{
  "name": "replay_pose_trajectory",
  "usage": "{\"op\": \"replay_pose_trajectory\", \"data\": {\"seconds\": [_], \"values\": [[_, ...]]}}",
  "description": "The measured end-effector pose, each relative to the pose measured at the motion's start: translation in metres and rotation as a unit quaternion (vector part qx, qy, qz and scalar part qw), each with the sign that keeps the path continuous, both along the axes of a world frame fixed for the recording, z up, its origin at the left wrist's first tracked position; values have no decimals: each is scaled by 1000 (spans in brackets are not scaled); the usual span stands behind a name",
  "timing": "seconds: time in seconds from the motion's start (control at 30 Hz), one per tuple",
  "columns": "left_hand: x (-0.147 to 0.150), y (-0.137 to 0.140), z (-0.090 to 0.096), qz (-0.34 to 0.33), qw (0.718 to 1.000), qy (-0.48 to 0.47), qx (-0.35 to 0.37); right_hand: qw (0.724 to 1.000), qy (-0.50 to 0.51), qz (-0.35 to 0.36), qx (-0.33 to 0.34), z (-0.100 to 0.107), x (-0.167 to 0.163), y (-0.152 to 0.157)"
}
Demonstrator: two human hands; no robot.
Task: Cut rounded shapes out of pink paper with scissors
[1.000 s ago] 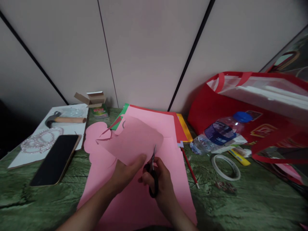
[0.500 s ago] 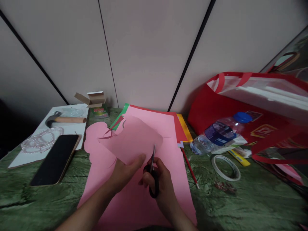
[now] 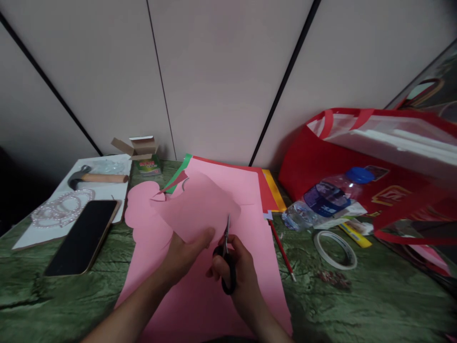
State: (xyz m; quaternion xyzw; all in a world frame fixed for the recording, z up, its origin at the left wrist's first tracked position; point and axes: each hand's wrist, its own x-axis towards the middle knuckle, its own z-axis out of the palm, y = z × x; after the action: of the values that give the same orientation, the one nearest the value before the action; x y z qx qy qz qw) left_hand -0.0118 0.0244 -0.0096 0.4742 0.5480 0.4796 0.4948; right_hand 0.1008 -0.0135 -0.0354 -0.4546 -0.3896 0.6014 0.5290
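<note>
My left hand (image 3: 187, 252) pinches a loose piece of pink paper (image 3: 203, 205) by its near edge, thumb on top. That piece has a cut, curling strip at its far left. In my right hand (image 3: 239, 267) is a pair of scissors (image 3: 227, 257) with dark handles, its blades pointing up and away at the paper's right edge. Whether the blades touch the paper I cannot tell. Beneath both hands lies a stack of large pink sheets (image 3: 264, 286). A scalloped pink cut-out (image 3: 143, 200) rests at the stack's left side, partly hidden by the held piece.
To the left are a phone (image 3: 84, 238), a hammer (image 3: 103, 177), beaded strands (image 3: 64, 209) and a small open box (image 3: 148, 162). On the right lie a red pencil (image 3: 282, 250), a tape roll (image 3: 335, 250), a plastic bottle (image 3: 326, 195) and a large red bag (image 3: 303, 152).
The held pink paper has turned and bent slightly, its left tip shifting a little to the right. Both hands and the scissors stay nearly in place.
</note>
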Motion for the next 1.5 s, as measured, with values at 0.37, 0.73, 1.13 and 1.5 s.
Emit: {"op": "replay_pose_trajectory", "data": {"seconds": [0.37,0.73,1.13,1.5], "values": [[-2,2,-5,-12,1000,-3,28,1000,-12,-2,-7,3,0,0],[-4,3,-7,-9,999,-8,36,1000,-8,-3,-9,2,-1,-1],[-6,4,-13,-4,999,-30,36,1000,-7,-5,-13,2,-3,-1],[2,0,-10,45,998,-42,17,1000,2,0,-12,-1,-6,-4]]}}
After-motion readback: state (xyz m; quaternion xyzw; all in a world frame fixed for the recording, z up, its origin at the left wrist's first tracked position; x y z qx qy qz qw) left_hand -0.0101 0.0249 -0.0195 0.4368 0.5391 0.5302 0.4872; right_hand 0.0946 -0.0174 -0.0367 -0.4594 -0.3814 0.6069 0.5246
